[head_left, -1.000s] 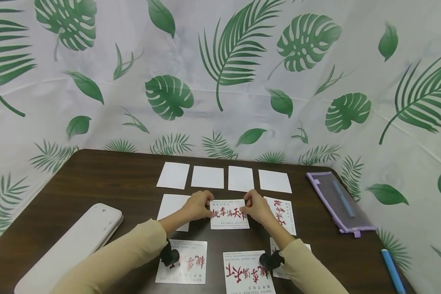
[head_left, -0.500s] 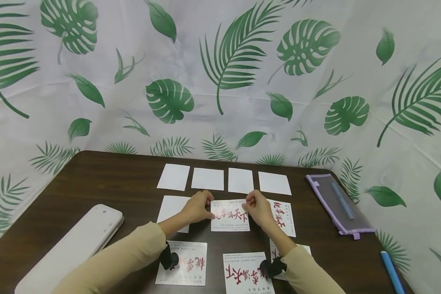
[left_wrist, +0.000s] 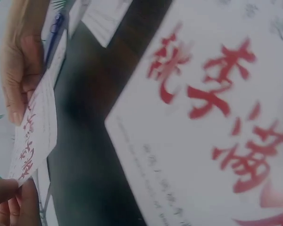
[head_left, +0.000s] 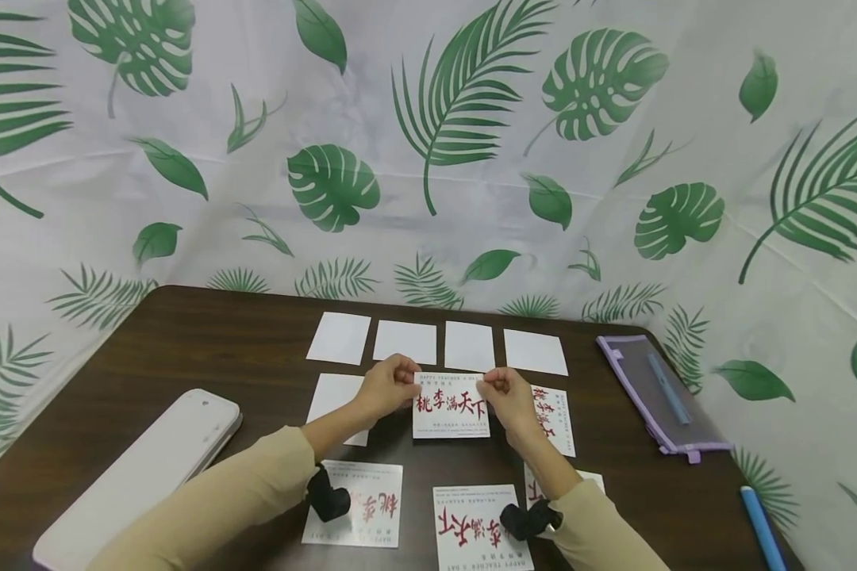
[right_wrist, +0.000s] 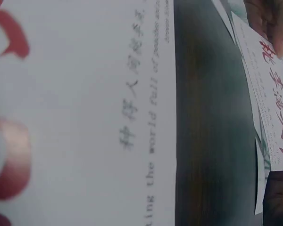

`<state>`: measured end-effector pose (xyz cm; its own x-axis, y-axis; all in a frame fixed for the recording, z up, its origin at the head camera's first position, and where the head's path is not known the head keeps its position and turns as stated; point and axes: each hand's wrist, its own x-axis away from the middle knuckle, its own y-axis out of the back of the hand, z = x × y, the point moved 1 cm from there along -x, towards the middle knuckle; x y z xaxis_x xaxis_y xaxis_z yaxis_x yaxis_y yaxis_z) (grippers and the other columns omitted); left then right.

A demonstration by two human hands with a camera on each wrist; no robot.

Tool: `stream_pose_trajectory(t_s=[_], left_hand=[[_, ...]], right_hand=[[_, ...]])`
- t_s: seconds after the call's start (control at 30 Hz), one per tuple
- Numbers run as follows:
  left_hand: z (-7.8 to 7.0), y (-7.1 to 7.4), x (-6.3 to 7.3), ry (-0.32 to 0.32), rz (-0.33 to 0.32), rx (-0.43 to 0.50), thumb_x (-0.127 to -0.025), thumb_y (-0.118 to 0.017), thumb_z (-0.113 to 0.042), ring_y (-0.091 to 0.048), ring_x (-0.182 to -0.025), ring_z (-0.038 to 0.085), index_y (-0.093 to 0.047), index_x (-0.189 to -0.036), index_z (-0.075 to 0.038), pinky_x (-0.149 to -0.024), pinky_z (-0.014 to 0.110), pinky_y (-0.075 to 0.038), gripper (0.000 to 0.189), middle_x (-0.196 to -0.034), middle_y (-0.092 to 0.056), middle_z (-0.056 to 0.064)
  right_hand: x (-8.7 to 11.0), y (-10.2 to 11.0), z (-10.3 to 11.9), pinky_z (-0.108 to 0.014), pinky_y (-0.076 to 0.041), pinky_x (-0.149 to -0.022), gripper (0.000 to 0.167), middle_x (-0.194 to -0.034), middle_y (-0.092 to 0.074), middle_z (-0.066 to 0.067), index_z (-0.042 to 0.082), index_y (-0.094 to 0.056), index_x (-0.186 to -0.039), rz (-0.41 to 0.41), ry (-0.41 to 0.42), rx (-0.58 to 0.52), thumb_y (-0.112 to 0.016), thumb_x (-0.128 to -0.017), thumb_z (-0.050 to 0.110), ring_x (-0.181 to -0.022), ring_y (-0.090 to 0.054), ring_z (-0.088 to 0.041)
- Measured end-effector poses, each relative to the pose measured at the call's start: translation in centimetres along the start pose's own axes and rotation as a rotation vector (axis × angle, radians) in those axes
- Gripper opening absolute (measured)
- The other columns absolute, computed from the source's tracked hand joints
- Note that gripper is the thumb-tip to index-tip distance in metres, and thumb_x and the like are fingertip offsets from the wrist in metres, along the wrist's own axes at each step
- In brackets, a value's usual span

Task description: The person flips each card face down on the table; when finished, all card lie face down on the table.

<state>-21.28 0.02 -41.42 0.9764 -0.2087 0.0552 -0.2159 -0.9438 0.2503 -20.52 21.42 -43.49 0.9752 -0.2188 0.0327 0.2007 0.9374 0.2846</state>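
A white greeting card [head_left: 450, 420] with large red Chinese characters is held between both hands at the middle of the table, tilted up so its printed face shows. My left hand [head_left: 388, 387] pinches its left edge between thumb and fingers. At the right edge, my right hand [head_left: 510, 400] pinches it the same way. The left wrist view shows the held card [left_wrist: 35, 132] side-on with a hand at each end. In the right wrist view the raised card [right_wrist: 269, 89] also spans both hands, above other cards.
Blank white cards [head_left: 405, 342] lie in a row behind the hands. Printed cards [head_left: 353, 523] rest in front, under the forearms. A white oblong case [head_left: 139, 480] sits at left. A purple-edged mesh pouch [head_left: 643, 381] and a blue pen [head_left: 762, 527] lie along the right side.
Both hands have lifted the card slightly away from the table and tipped its face up toward the head camera. The other cards stay where they were.
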Motion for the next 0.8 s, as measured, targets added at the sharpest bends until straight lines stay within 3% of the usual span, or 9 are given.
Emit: stream_pose_trajectory(t_s=[0.1,0.17,0.3,0.4,0.5,0.63,0.8], left_hand=[[-0.6,0.3,0.0,0.045,0.006,0.057,-0.083,-0.063,0.006,-0.057,-0.073,0.014,-0.056,-0.108,0.003,-0.065,0.028,-0.056,0.026,-0.086,-0.053,0.006],[-1.0,0.6,0.0,0.044,0.002,0.062,-0.084,-0.062,0.006,-0.057,-0.072,0.014,-0.056,-0.107,0.003,-0.064,0.028,-0.056,0.025,-0.086,-0.053,0.006],[-2.0,1.1,-0.3,0.003,-0.052,0.072,-0.083,-0.062,0.007,-0.058,-0.073,0.013,-0.056,-0.105,0.004,-0.062,0.028,-0.056,0.023,-0.086,-0.053,0.007],[-2.7,1.2,-0.5,-0.037,-0.11,0.09,-0.082,-0.061,0.007,-0.062,-0.077,0.015,-0.056,-0.103,0.004,-0.061,0.029,-0.056,0.022,-0.088,-0.054,0.009],[-3.1,0.9,-0.5,-0.061,-0.147,0.1,-0.082,-0.06,0.006,-0.064,-0.081,0.019,-0.056,-0.102,0.004,-0.061,0.029,-0.057,0.021,-0.091,-0.056,0.011],[-3.6,0.3,-0.2,-0.083,-0.17,0.108,-0.082,-0.057,0.003,-0.067,-0.084,0.023,-0.055,-0.102,0.003,-0.062,0.029,-0.057,0.02,-0.098,-0.061,0.016],[-4.9,0.0,0.1,-0.14,-0.165,0.156,-0.083,-0.056,0.001,-0.067,-0.088,0.027,-0.054,-0.102,0.002,-0.066,0.034,-0.057,0.02,-0.105,-0.061,0.019]], right_hand=[[0.2,-0.1,0.3,-0.018,-0.048,-0.059,0.017,-0.084,-0.057,-0.006,-0.003,-0.055,-0.101,-0.005,0.005,-0.015,-0.062,-0.086,0.0,-0.07,-0.053,-0.009],[0.5,-0.3,0.6,-0.016,-0.047,-0.06,0.018,-0.085,-0.058,-0.007,-0.002,-0.056,-0.101,-0.037,0.066,0.02,-0.064,-0.085,0.0,-0.071,-0.053,-0.009],[1.7,-1.4,2.1,-0.016,-0.045,-0.062,0.017,-0.082,-0.061,-0.01,-0.001,-0.061,-0.096,-0.087,0.333,0.153,-0.07,-0.081,0.001,-0.07,-0.053,-0.012],[2.8,-2.8,3.3,-0.018,-0.046,-0.06,0.018,-0.077,-0.061,-0.009,0.002,-0.064,-0.092,-0.035,0.564,0.256,-0.074,-0.078,0.004,-0.068,-0.055,-0.014],[3.7,-4.1,3.8,-0.019,-0.046,-0.058,0.025,-0.076,-0.058,-0.006,0.004,-0.064,-0.092,0.023,0.717,0.343,-0.079,-0.073,0.01,-0.067,-0.054,-0.014],[4.5,-4.8,4.1,-0.02,-0.044,-0.056,0.031,-0.075,-0.056,-0.004,0.004,-0.063,-0.093,-0.002,0.801,0.434,-0.082,-0.069,0.009,-0.065,-0.052,-0.013],[4.9,-4.4,5.0,-0.021,-0.043,-0.054,0.025,-0.075,-0.056,-0.003,0.005,-0.063,-0.096,-0.081,0.883,0.494,-0.075,-0.074,-0.001,-0.063,-0.051,-0.011]])
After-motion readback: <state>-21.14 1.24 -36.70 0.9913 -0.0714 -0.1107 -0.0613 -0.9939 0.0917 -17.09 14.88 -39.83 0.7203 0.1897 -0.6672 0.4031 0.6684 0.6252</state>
